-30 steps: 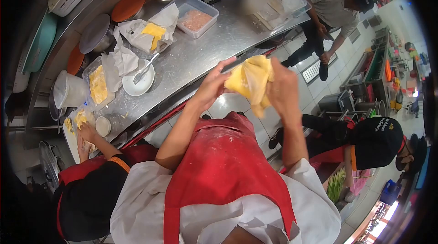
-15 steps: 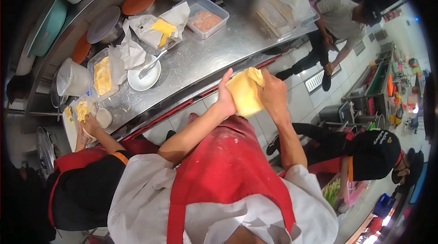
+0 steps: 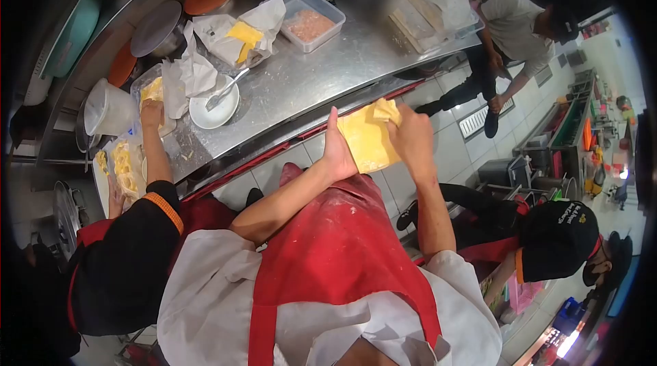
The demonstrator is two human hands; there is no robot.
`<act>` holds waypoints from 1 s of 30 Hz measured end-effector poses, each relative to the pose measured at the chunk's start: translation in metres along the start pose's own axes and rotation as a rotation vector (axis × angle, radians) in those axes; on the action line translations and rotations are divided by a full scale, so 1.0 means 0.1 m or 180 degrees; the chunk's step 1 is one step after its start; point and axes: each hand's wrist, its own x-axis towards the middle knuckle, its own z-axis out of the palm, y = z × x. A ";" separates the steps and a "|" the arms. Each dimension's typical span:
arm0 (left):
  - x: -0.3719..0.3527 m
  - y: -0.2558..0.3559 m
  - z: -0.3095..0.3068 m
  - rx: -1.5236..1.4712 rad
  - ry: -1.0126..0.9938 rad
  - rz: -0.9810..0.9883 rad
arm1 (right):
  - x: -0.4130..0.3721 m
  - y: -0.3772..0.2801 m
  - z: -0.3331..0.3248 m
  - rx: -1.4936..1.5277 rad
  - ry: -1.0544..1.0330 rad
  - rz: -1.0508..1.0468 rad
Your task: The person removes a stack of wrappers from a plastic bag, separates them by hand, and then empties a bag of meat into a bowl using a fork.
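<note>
A stack of square, thin yellow wonton wrappers (image 3: 368,141) is held up over the counter's front edge. My left hand (image 3: 337,152) supports it from the left and below, with the thumb upright along its side. On the right, my right hand (image 3: 412,139) grips the stack's edge beside a bunched, folded-back upper corner. That hand's fingertips are partly hidden behind the sheets.
On the steel counter (image 3: 294,85) are a white plate (image 3: 222,111) with a fork, a tub of pinkish minced filling (image 3: 309,27) and paper-lined wrappers (image 3: 244,39). A co-worker's hand (image 3: 152,114) reaches into another tub at left. Other people stand at right.
The folded corner of the wrappers has shifted, and my right hand has moved slightly right and down. The co-worker at left has stretched one hand up to the tub of yellow sheets.
</note>
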 end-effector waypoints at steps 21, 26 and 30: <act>-0.14 -0.22 0.06 0.2481 0.0342 0.1463 | -0.60 0.08 0.88 0.7028 -0.0670 0.1092; -0.23 -0.15 0.15 0.2837 0.0199 0.1823 | -0.38 0.11 0.61 0.4814 0.0352 0.1299; -0.19 -0.08 -0.01 0.2697 0.0740 0.1882 | -0.26 0.02 0.47 0.3041 0.0464 0.0694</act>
